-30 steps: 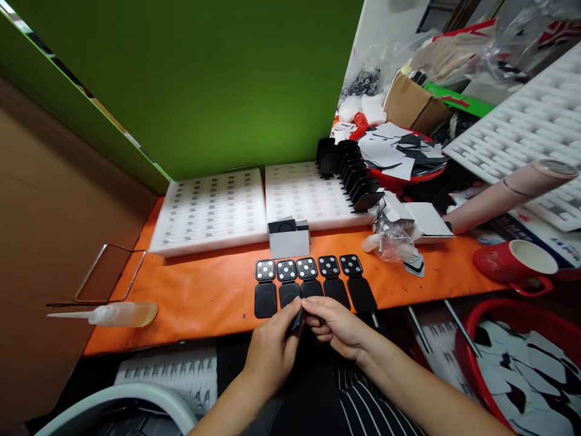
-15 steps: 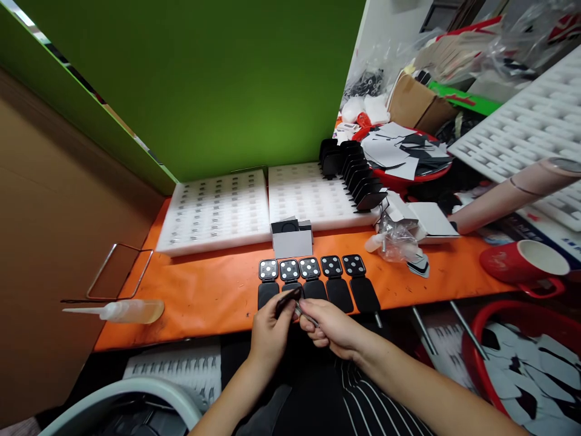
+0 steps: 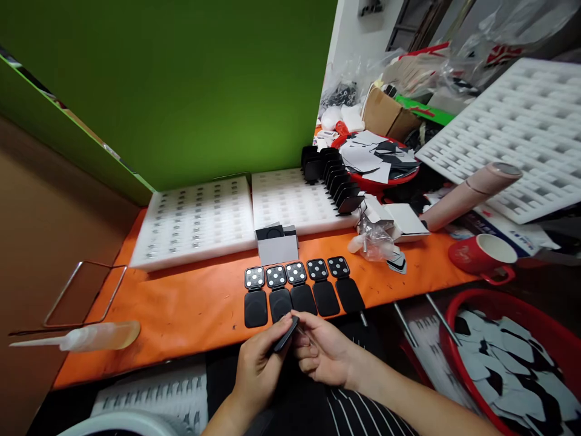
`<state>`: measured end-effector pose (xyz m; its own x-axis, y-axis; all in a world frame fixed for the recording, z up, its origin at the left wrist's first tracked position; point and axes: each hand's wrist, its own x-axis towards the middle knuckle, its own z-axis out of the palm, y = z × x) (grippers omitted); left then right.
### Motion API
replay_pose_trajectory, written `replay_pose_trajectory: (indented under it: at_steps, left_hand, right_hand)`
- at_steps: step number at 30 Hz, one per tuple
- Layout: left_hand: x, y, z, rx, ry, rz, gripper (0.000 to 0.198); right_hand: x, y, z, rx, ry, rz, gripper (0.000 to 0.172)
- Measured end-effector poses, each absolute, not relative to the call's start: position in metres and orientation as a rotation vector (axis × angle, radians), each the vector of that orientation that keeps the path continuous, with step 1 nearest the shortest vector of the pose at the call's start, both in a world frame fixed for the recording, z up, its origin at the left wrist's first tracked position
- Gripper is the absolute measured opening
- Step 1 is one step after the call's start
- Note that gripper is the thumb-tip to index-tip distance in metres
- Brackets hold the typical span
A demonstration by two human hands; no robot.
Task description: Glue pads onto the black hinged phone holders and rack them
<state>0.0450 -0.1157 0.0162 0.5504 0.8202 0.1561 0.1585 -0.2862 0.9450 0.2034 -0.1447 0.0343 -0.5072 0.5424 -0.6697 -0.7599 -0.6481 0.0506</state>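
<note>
Small flat black piece [image 3: 285, 335] is pinched, tilted, by left hand [image 3: 259, 370] fingers, likely for access; right hand [image 3: 325, 353] grip cannot be told.

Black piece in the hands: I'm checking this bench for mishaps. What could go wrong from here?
1. The black piece is held only by fingertips of the left hand, with the right hand against it, at the table edge; a slip could drop it to the floor.
2. The row of parts lies just ahead of the hands, so a knuckle might push one askew.
3. The mug sits near the edge and could be bumped.
</note>
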Motion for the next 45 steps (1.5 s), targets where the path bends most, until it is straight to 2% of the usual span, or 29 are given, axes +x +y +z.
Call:
replay_pose_trajectory:
  at_steps: [5, 9, 12, 17, 20, 28, 39, 45]
  left_hand:
    - [0.050, -0.112, 0.017, 1.580, 0.932, 0.761, 0.023]
    - [0.032, -0.076, 0.014, 1.230, 1.311, 0.916, 0.038]
    - [0.007, -0.039, 0.008, 1.073, 1.525, 1.077, 0.047]
    - [-0.017, -0.009, -0.006, 1.010, 1.564, 1.134, 0.044]
    - [-0.017, -0.008, -0.012, 1.021, 1.588, 1.109, 0.044]
    - [-0.023, -0.008, -0.026, 1.024, 1.618, 1.079, 0.045]
    - [-0.023, -0.008, -0.029, 0.943, 1.580, 1.029, 0.040]
    - [-0.018, 0.012, -0.035, 1.084, 1.615, 0.853, 0.068]
  right_hand:
    - [0.196, -0.148, 0.035, -0.865, 0.314, 2.069, 0.037]
    - [0.209, -0.178, 0.015, -1.102, -0.114, 1.954, 0.042]
    - [0.237, -0.213, -0.011, -1.463, -0.348, 1.630, 0.047]
    - [0.295, -0.261, -0.053, -2.004, -0.475, 0.972, 0.043]
    - [0.309, -0.274, -0.071, -2.183, -0.629, 0.781, 0.040]
    - [0.307, -0.286, -0.068, -2.238, -0.667, 0.533, 0.041]
    - [0.284, -0.284, -0.083, -1.998, -0.403, 0.700, 0.041]
    - [0.306, -0.253, -0.059, -2.012, -0.679, 0.513, 0.040]
